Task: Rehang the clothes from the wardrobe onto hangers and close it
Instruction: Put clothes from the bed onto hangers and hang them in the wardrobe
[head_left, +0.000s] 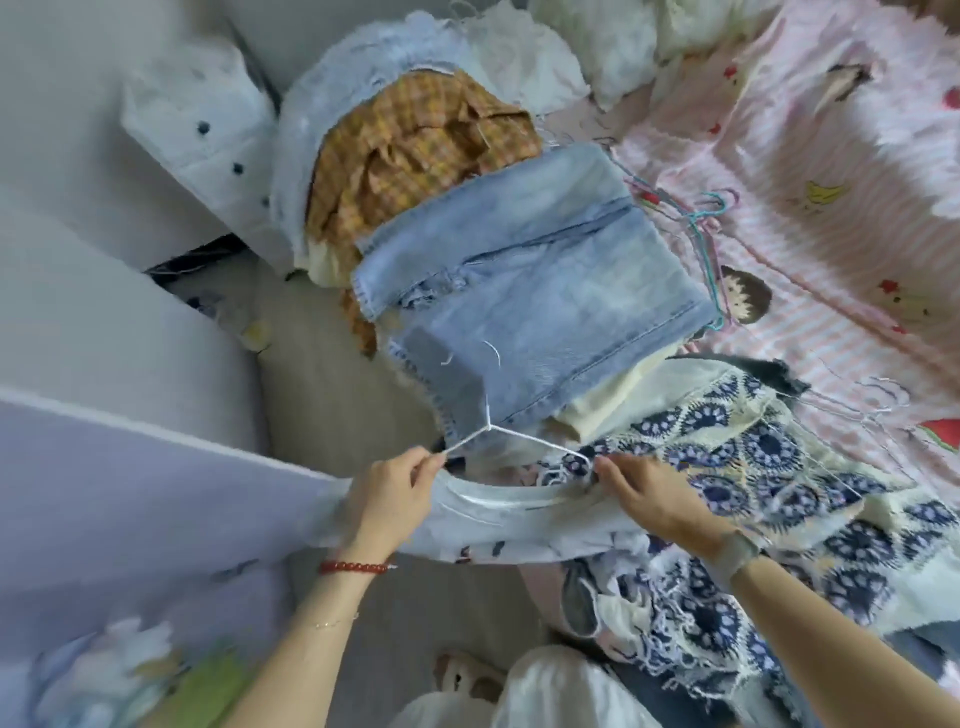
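A white wire hanger sits inside the neck of a pale white top with small prints, stretched between my hands low in the middle. My left hand pinches the hanger's left arm together with the collar. My right hand pinches the hanger's right end at the collar. Beyond them on the bed lies a pile: folded light-blue denim, an orange checked garment, and a cream knit with navy flower motifs under my right forearm.
A pink striped cartoon bedspread covers the bed at right, with several thin coloured wire hangers lying on it. White quilted bags stand at the upper left. A lilac panel fills the left. Beige floor lies between.
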